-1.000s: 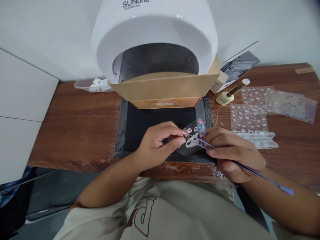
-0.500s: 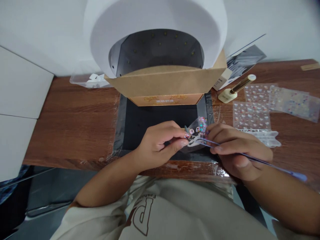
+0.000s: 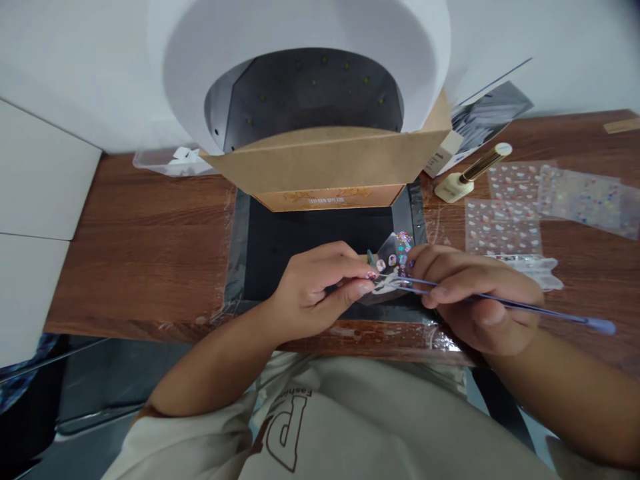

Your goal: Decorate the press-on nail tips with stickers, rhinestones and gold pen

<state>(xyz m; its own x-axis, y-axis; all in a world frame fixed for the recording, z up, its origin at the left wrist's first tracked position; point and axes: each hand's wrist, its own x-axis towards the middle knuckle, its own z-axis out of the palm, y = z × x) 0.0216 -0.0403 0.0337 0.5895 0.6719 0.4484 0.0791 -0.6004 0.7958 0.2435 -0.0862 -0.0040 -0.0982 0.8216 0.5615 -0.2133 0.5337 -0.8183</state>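
My right hand (image 3: 483,293) is closed around a pair of purple tweezers (image 3: 565,317), whose tips point left toward my left fingertips. My left hand (image 3: 315,287) pinches thumb and forefinger together at the tweezer tips; a small, brightly patterned piece (image 3: 371,275) shows at the forefinger's end, but what exactly is gripped is too small to make out. Between the hands lies a clear sheet (image 3: 385,251) with round picture pieces, a white figure and glittery gems (image 3: 403,241) along its right side. Part of it is hidden behind my fingers.
A white nail lamp (image 3: 185,73) stands on a cardboard box (image 3: 325,160) behind a black mat (image 3: 310,233). At right are a nail polish bottle (image 3: 454,188), sticker sheets (image 3: 503,227) and a clear plastic piece (image 3: 537,270). A clear tray (image 3: 175,167) sits back left.
The tweezers' rear end has risen slightly and their tips sit a little farther left, by the left fingertips. Both hands keep their grip; the whole view has shifted a little.
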